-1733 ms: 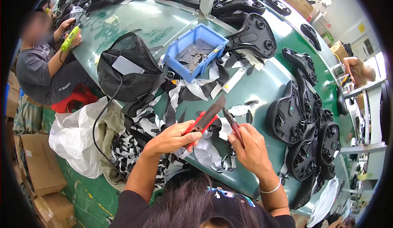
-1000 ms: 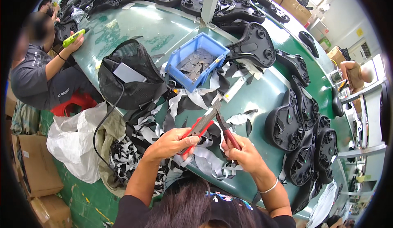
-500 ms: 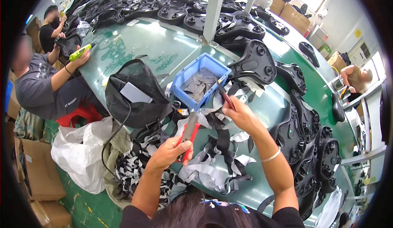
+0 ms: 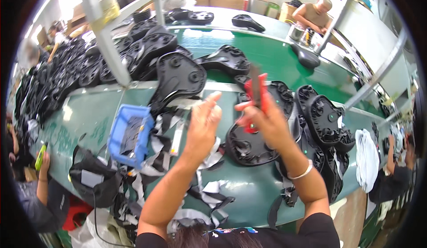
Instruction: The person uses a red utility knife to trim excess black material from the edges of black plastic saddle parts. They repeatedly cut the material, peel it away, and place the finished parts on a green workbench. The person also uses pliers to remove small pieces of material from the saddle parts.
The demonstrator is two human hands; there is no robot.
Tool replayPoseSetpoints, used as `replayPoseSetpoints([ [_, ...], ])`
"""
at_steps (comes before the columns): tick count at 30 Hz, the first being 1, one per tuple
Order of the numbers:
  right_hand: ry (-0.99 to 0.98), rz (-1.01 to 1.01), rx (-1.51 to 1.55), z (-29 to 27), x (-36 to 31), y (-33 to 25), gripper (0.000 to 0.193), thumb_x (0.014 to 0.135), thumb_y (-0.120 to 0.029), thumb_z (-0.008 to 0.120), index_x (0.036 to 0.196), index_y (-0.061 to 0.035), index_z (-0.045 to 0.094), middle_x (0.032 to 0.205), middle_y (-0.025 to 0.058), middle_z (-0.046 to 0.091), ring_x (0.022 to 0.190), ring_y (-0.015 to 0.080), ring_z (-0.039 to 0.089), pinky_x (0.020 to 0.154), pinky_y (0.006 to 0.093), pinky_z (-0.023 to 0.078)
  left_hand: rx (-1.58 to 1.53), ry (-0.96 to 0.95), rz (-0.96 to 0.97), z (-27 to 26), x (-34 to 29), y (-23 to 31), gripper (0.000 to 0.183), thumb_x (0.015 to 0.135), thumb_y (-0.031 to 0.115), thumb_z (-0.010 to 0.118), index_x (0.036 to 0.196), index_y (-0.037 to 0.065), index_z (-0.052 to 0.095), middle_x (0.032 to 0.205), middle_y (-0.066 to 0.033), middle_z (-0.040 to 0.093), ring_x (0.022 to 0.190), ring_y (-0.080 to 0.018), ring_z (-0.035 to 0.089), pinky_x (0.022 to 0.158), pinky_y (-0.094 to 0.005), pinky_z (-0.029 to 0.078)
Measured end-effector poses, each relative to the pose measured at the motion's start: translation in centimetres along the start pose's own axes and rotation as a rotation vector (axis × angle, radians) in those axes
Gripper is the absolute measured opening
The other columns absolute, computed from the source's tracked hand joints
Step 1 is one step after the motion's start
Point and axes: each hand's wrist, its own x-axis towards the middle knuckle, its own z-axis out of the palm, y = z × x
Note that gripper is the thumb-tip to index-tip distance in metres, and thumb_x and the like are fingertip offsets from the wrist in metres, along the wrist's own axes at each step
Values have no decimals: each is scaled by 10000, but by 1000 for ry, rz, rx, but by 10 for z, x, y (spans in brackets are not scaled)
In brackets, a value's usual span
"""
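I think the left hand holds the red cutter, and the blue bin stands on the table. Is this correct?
Wrong side: the head view shows the red cutter in the right hand. The blue bin does stand on the table.

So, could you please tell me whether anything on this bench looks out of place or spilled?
Yes, the loose black and pale strips look untidy: they lie curled and scattered across the table, outside the blue bin. The red tool in the right hand is blurred; I see no clear damage.
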Motion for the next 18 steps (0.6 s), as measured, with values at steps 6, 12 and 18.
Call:
replayPoseSetpoints([
  [6, 178, 30, -801, -136, -46, -2, 337, 833, -189, 665, 1107, -32, 547, 672, 83, 521, 553, 138, 492, 547, 294, 436, -30, 24, -567, 58, 139, -101, 496, 922, 394, 539, 1227, 5, 508, 1144, -107, 545, 1066, -195, 519, 901, -335, 417],
  [12, -38, 239, -624, -76, -101, 15, 401, 808, -170, 720, 1129, -29, 525, 935, 196, 632, 841, 344, 648, 746, 364, 512, -267, 256, -744, 85, 218, -183, 475, 861, 303, 629, 1175, -34, 513, 1164, -167, 579, 981, -247, 604, 841, -385, 493],
  [18, 173, 372, -157, -60, -111, 40, 344, 866, -148, 652, 1136, 9, 506, 922, 119, 652, 786, 195, 642, 680, 315, 530, -437, 425, -498, 64, 223, -166, 170, 826, 43, 606, 974, -41, 595, 770, -115, 659, 574, -172, 637, 545, -264, 559],
])
